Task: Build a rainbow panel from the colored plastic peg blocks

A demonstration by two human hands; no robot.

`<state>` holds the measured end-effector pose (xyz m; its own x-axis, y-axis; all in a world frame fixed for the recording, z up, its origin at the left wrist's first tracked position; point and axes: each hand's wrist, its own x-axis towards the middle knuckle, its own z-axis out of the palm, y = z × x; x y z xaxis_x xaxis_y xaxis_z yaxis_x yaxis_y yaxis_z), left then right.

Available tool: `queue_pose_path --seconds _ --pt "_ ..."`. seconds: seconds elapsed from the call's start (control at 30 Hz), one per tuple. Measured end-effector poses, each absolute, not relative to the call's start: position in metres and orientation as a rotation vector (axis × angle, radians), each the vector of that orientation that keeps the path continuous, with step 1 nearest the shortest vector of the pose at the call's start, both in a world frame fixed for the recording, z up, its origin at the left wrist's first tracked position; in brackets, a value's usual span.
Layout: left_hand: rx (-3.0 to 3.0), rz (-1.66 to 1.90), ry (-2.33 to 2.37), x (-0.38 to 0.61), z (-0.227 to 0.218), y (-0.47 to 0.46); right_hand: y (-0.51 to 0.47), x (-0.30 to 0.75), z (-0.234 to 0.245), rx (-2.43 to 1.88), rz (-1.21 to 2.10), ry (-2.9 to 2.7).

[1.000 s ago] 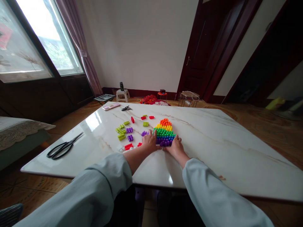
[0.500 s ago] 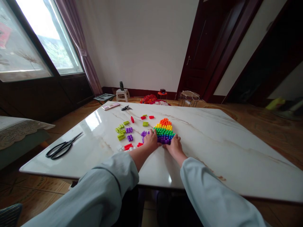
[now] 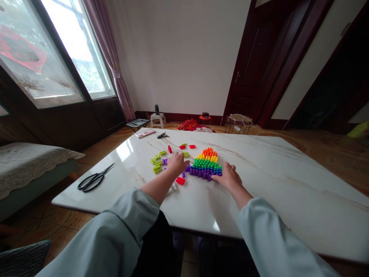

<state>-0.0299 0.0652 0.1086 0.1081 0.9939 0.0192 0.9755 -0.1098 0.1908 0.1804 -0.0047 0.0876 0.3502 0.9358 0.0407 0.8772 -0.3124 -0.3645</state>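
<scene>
A rainbow-striped piece of beadwork (image 3: 206, 165) lies on the white marble-patterned table (image 3: 276, 181), running from orange at its narrow far end to purple along its wide near edge. Beside its right near corner is my right hand (image 3: 230, 176), thumb at the purple beads and fingers apart. My left hand (image 3: 178, 164) hovers left of the beadwork, over loose purple beads (image 3: 183, 174); its fingers are loosely bent, and nothing shows in them. Red beads (image 3: 180, 180) lie just below it. Lime-green beads (image 3: 157, 169) are grouped farther left.
Black-handled scissors (image 3: 95, 179) rest on the table's left side. A pink phone-like slab (image 3: 145, 133) and dark small pliers (image 3: 163, 135) lie near the far edge. More red beads (image 3: 192, 146) are scattered beyond my left hand. Stools (image 3: 158, 120) stand by the wall.
My left hand has come off the beadwork and moved left over the loose beads. My right hand has eased slightly away from the right corner. The view has turned a little left.
</scene>
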Motion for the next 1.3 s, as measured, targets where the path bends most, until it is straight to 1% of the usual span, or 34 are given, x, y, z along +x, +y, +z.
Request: queue_pose_path --seconds 0.13,0.3,0.47,0.63,0.7,0.77,0.93,1.03,1.3 --pt "2.114 -0.039 2.083 -0.080 0.099 0.082 -0.006 0.184 0.093 -2.196 0.221 -1.572" --pt "2.171 -0.105 1.975 -0.096 0.079 0.084 -0.002 0.180 0.094 -2.097 0.253 -1.564" --pt "2.210 -0.047 1.933 -0.090 0.071 0.083 0.000 0.182 0.093 -2.031 0.270 -1.589" --pt "2.131 0.131 1.939 -0.084 0.086 0.083 0.002 0.182 0.093 -1.923 0.359 -1.571" --pt "1.933 0.269 1.810 -0.074 0.096 0.077 0.001 0.175 0.095 -1.815 0.454 -1.583" --pt "1.690 0.375 1.575 -0.059 0.105 0.067 -0.001 0.166 0.096 -1.695 0.562 -1.639" --pt "1.614 0.252 1.127 -0.026 0.107 0.045 -0.005 0.147 0.095 -1.463 0.715 -1.825" --pt "1.602 0.196 1.058 -0.018 0.103 0.041 -0.004 0.148 0.092 -1.408 0.721 -1.906" --pt "1.523 0.287 1.021 -0.017 0.100 0.041 0.000 0.144 0.086 -1.340 0.539 -2.058"
